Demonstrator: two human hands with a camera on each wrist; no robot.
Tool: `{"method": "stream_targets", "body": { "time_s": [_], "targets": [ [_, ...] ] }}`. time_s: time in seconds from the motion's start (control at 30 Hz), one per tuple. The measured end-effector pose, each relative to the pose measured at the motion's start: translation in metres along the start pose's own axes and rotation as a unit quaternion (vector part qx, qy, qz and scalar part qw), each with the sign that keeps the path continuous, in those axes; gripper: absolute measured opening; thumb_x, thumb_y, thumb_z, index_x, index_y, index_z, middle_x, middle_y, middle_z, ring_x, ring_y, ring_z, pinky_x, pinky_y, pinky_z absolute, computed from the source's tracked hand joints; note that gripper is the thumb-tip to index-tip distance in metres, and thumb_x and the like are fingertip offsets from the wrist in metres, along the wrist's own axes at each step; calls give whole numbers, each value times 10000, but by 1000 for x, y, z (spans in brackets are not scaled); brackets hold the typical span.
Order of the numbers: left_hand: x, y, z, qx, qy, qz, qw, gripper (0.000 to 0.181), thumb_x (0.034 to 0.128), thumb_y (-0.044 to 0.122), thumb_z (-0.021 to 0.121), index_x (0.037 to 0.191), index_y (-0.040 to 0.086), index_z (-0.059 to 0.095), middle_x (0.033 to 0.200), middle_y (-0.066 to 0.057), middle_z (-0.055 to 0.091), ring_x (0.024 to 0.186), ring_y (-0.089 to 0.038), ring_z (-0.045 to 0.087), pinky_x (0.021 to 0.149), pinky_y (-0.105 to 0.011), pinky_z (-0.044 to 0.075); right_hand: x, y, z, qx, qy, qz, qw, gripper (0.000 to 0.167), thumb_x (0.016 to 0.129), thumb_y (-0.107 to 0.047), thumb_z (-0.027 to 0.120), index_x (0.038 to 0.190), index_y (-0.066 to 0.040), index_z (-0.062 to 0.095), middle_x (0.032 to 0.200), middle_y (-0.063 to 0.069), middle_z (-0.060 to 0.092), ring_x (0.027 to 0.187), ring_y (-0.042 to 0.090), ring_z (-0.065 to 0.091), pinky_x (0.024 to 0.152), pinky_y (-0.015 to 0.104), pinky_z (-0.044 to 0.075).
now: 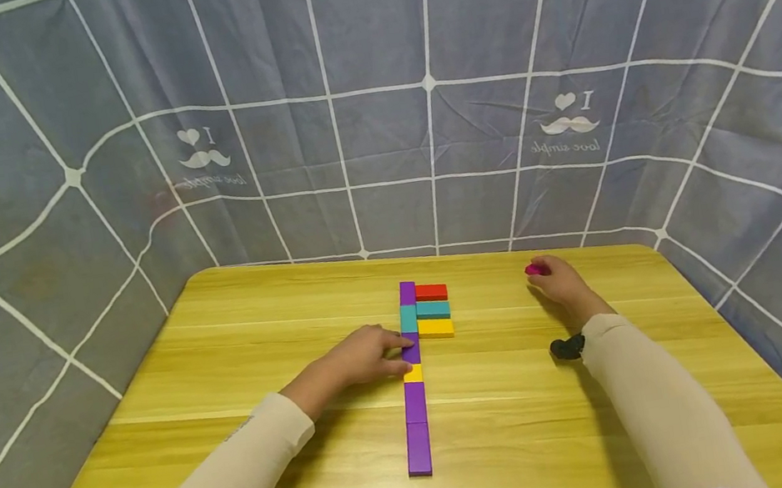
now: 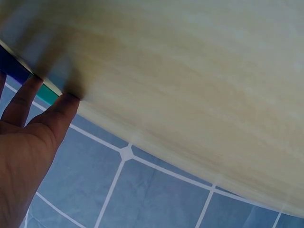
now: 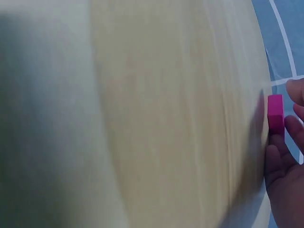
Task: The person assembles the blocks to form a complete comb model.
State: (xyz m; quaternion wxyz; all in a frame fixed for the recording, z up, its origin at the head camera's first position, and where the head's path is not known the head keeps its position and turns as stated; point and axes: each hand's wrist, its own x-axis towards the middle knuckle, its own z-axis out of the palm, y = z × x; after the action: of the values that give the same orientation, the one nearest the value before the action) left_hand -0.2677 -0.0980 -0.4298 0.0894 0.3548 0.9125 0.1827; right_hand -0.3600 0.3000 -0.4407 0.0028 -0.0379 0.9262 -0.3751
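A column of flat blocks runs toward me in the head view: purple (image 1: 407, 292), teal (image 1: 408, 319), purple (image 1: 412, 350), yellow (image 1: 413, 374), then two purple blocks (image 1: 418, 446). My left hand (image 1: 358, 356) reaches in from the left, its fingertips on the middle purple block and thumb at the yellow one. The left wrist view shows these fingers beside a green-teal block (image 2: 46, 94). Far to the right, my right hand (image 1: 557, 280) holds a pink block (image 3: 275, 114) by its fingers near the table's back edge; part of the block is hidden.
Red (image 1: 432, 292), teal (image 1: 434, 309) and yellow (image 1: 436, 328) blocks lie crosswise against the column's right side. The wood-grain table (image 1: 235, 318) ends at a grey-blue gridded curtain (image 1: 285, 142). A black device (image 1: 568, 348) sits at my right wrist.
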Motion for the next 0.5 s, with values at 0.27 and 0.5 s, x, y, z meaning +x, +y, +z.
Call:
{"method": "stream_targets", "body": {
  "time_s": [0.27, 0.5],
  "targets": [
    [-1, 2, 0, -54, 20, -72, 10000, 454, 933, 343, 703, 1333, 135, 654, 1360, -72, 610, 1145, -238, 580, 1003, -385, 451, -7, 8, 3, 145, 206, -102, 9996, 418, 999, -85, 568, 1338, 141, 473, 1305, 353, 510, 1212, 470, 479, 1055, 535, 378],
    [-1, 2, 0, -62, 31, -62, 10000, 458, 931, 350, 703, 1333, 137, 655, 1365, -73, 607, 1173, -255, 572, 1015, -394, 444, -13, 11, 4, 414, 189, 36, 9990, 386, 1000, -111, 579, 1304, 113, 492, 1368, 328, 478, 1238, 450, 464, 1065, 519, 372]
  ]
}}
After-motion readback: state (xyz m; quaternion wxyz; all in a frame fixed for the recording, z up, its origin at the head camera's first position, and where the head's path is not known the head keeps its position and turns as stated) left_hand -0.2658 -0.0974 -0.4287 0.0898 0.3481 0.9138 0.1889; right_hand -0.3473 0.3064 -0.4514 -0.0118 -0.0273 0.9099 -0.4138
